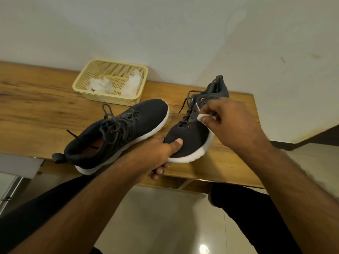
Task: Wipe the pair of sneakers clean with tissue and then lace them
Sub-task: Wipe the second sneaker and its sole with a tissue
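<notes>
Two dark grey sneakers with white soles are on a wooden table. The left sneaker lies flat, its laces loosely threaded, heel hanging over the near edge. My left hand grips the toe of the right sneaker, thumb on top and fingers under the sole, tilting it heel-up. My right hand pinches a white tissue against that sneaker's side, beside the lace eyelets. Its laces hang loose near the tongue.
A cream plastic basket at the back of the table holds crumpled white tissues. A pale wall stands behind the table. My dark-trousered legs and a glossy tiled floor are below the near edge.
</notes>
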